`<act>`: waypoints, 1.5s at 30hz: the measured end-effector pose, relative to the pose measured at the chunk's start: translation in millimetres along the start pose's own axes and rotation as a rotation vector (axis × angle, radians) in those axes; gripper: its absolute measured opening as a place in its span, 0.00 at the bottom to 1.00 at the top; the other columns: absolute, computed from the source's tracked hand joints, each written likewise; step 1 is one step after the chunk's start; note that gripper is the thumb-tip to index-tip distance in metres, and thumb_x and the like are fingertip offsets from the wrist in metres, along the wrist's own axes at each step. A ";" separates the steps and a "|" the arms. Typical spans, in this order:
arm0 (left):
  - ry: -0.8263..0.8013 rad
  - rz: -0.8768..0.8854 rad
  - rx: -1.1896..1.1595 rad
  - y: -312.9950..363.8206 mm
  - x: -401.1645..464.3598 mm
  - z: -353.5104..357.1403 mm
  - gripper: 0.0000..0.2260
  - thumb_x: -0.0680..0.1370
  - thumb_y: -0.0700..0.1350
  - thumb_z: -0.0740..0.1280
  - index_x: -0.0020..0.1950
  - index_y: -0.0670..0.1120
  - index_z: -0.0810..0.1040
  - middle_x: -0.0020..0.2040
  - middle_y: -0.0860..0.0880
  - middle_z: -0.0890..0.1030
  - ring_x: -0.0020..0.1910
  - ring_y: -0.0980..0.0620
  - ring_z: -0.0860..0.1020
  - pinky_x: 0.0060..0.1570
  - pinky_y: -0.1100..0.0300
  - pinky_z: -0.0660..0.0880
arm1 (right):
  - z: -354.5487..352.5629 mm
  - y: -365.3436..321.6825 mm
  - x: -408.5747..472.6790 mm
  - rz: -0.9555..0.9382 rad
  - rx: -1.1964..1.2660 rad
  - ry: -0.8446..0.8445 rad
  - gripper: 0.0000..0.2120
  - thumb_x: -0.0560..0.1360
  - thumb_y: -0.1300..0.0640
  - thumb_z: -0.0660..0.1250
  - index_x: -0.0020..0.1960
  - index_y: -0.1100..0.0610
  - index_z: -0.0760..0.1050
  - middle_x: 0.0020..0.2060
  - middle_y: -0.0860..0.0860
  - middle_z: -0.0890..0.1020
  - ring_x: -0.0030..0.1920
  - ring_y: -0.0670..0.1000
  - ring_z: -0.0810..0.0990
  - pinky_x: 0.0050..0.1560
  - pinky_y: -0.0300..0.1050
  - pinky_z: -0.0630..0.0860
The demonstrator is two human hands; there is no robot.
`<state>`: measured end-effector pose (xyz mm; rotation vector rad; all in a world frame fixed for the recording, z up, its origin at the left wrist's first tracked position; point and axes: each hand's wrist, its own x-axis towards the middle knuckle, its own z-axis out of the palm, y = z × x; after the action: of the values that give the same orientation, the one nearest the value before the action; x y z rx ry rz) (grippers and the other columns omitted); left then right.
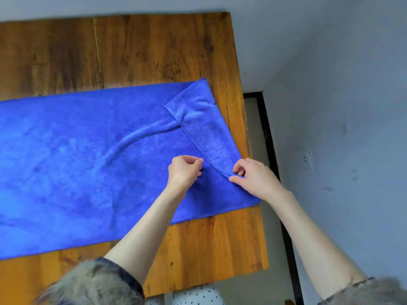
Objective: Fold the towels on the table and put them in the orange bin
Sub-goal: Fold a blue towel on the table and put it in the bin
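A large blue towel (88, 155) lies spread across the wooden table (209, 245), running off the frame's left edge. Its right end is turned back over itself in a narrow flap (202, 122) with a stitched hem. My right hand (253, 177) pinches the near corner of that flap at the towel's right edge. My left hand (185, 170) hovers just left of the hem, fingers curled together, thumb and forefinger touching with nothing visibly between them. The orange bin is not in view.
The table's right edge (246, 137) runs close to a grey wall (341, 84) with a socket (305, 159). A dark-framed gap (264, 133) lies between table and wall. Bare wood shows beyond and in front of the towel.
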<state>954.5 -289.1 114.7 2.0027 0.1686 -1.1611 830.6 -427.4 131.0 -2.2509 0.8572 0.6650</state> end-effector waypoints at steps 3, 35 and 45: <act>-0.056 -0.007 0.051 3.2 -5.6 14.3 0.09 0.75 0.49 0.67 0.36 0.48 0.78 0.36 0.49 0.81 0.34 0.54 0.79 0.43 0.57 0.78 | 2.9 1.3 -11.2 -0.008 -0.152 0.008 0.09 0.74 0.51 0.67 0.43 0.51 0.67 0.41 0.45 0.73 0.43 0.49 0.71 0.43 0.43 0.65; 0.051 0.293 0.031 -43.7 -47.7 7.7 0.08 0.75 0.42 0.65 0.38 0.51 0.70 0.36 0.55 0.75 0.36 0.60 0.73 0.37 0.72 0.67 | 11.6 -38.9 10.7 -0.039 0.222 0.378 0.09 0.78 0.59 0.59 0.49 0.59 0.78 0.46 0.55 0.81 0.47 0.55 0.77 0.50 0.47 0.71; 0.165 0.280 -0.021 -44.5 -26.7 -28.5 0.02 0.76 0.47 0.67 0.45 0.49 0.76 0.36 0.54 0.79 0.37 0.59 0.75 0.36 0.73 0.68 | -34.3 -126.1 96.1 -0.398 -0.280 0.325 0.24 0.76 0.69 0.53 0.71 0.57 0.65 0.67 0.53 0.69 0.64 0.57 0.67 0.58 0.52 0.71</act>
<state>937.5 -232.5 117.6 2.0266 -0.0165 -0.8156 992.1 -415.5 140.1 -2.7272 0.4505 0.2478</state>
